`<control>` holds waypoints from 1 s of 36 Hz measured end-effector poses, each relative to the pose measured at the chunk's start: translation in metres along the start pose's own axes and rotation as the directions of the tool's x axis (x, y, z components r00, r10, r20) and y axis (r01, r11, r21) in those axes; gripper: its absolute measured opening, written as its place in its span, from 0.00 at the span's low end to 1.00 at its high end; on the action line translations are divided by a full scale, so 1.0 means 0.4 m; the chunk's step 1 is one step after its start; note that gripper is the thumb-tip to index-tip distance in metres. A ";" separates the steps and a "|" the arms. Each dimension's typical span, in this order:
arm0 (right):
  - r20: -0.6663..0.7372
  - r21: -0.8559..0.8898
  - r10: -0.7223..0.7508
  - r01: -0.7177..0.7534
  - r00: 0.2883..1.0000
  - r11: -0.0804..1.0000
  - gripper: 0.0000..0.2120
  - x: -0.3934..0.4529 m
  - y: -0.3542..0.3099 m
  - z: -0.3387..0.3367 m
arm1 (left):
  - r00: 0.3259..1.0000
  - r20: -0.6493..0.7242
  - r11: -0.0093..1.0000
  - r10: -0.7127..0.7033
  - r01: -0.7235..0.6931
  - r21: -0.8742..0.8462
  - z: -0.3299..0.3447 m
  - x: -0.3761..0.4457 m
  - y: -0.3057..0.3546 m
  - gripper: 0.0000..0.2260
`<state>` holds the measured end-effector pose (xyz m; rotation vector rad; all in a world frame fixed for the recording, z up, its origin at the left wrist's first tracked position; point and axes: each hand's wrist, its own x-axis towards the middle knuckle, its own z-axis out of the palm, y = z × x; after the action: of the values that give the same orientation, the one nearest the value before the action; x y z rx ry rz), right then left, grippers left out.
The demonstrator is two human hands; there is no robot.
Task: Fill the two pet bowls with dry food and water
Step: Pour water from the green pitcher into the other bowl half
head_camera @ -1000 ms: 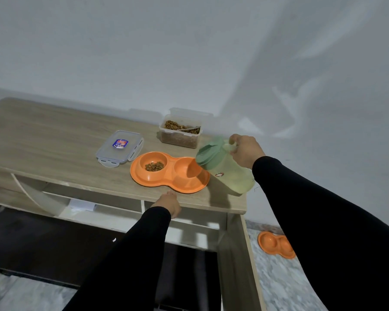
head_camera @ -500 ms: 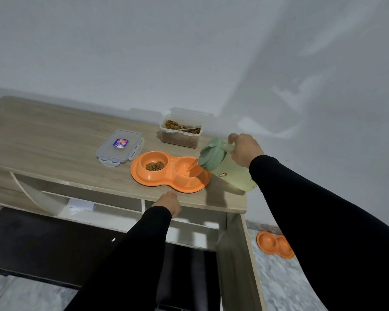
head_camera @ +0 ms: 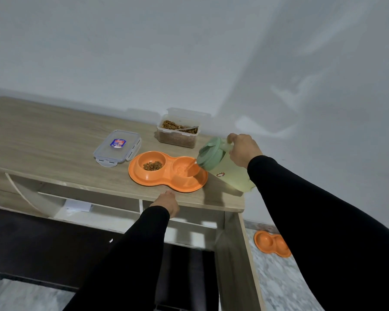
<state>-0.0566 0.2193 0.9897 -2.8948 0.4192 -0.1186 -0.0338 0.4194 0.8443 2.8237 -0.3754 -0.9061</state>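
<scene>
Right hand gripped the tilted jug, pouring water into the double bowl. Kibble already filled its other well. Left hand rested at the tabletop edge, fingers unclear.

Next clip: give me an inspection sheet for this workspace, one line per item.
Surface: wooden table, open shelves below.
Job's things: orange double bowl, kibble in its left cup, water pouring into the right; green jug tilted; open food container with spoon.
Clutter: container lid lying flat.
Hands: right hand grips the jug handle; left hand rests at the table edge.
Cables: nothing seen.
Surroundings: white wall; second orange bowl on the floor.
</scene>
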 end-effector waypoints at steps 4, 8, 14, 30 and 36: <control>-0.005 0.008 0.008 -0.008 1.000 1.000 0.19 0.000 0.002 -0.003 | 1.000 0.004 1.000 -0.004 0.004 0.005 0.001 0.004 0.002 0.31; -0.009 0.005 0.010 -0.010 1.000 1.000 0.19 0.000 0.003 -0.004 | 1.000 -0.003 1.000 -0.004 0.004 0.004 0.003 0.003 0.001 0.30; -0.018 0.007 0.008 -0.008 1.000 1.000 0.19 0.002 0.003 0.001 | 1.000 -0.011 1.000 0.004 -0.005 -0.013 0.006 0.001 -0.004 0.30; -0.034 0.194 0.108 -0.099 0.994 0.976 0.18 0.009 0.038 0.008 | 0.999 -0.031 0.999 0.029 -0.030 -0.016 0.011 0.007 -0.005 0.29; -0.051 0.427 0.244 -0.200 0.968 0.882 0.15 0.001 0.077 0.031 | 0.999 -0.028 1.000 0.024 -0.024 -0.013 0.014 0.016 -0.010 0.28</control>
<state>-0.0633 0.1928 0.9707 -2.4046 0.6527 -0.2851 -0.0314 0.4209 0.8352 2.8103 -0.3974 -0.8600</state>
